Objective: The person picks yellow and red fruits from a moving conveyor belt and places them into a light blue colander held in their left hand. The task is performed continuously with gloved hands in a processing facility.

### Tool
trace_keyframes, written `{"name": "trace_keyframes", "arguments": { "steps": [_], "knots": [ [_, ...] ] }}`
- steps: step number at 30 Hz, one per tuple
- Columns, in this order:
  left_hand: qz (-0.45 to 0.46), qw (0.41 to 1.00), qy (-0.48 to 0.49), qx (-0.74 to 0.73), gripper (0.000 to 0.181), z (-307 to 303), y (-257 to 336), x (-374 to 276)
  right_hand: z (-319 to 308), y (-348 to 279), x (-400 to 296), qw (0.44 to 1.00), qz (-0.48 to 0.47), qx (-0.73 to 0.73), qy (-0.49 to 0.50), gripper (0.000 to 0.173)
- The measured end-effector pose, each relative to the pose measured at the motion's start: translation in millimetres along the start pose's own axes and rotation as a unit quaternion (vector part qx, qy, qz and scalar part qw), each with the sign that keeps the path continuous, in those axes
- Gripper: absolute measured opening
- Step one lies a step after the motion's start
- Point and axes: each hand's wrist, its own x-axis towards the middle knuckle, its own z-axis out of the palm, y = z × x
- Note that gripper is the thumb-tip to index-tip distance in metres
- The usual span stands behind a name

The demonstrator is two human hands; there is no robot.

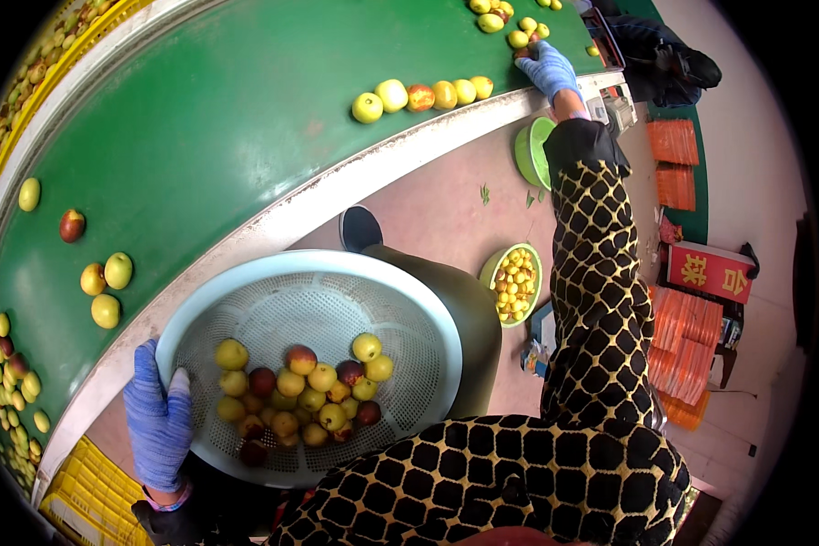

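Note:
My left hand (157, 416), in a blue knit glove, grips the rim of a light-blue plastic colander (293, 293), thumb inside and fingers outside. The colander sits tilted at my lap, with several yellow-green and red-brown jujubes (300, 403) in its lower part. My right hand (551, 68), gloved alike, reaches far out over a green conveyor belt (232, 130). Its fingertips are at dark red jujubes (527, 51) beside yellow-green ones; whether they are closed on one is hard to see. A row of jujubes (420, 97) lies along the belt's near edge.
The white belt rail (300, 205) runs beside the colander. Yellow crates stand at far left (61, 41) and lower left (89, 491). A green basin (532, 153) and a jujube-filled bowl (516, 286) are below on the right. Another person's leg (655, 58) is beyond the belt end.

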Motion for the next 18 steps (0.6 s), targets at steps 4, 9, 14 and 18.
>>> {"name": "trace_keyframes", "arguments": {
  "steps": [4,9,14,18],
  "knots": [
    [0.012,1.0,0.01,-0.012,0.049,4.5,-3.3,1.3,-13.6,-4.9,-4.1,0.997,-0.057,0.054,0.002,0.043],
    [-0.012,1.0,-0.015,0.013,0.049,-1.5,7.6,4.4,-30.7,-62.3,-46.2,0.878,-0.188,0.426,-0.109,0.039],
    [-0.009,1.0,-0.019,-0.008,0.048,-1.2,16.0,8.6,-53.7,-98.8,-90.6,0.876,-0.261,0.391,-0.107,0.034],
    [0.011,1.0,0.0,-0.008,0.047,4.0,7.4,6.6,-59.3,-103.2,-90.9,0.935,-0.266,0.212,-0.101,0.032]
  ]
}}
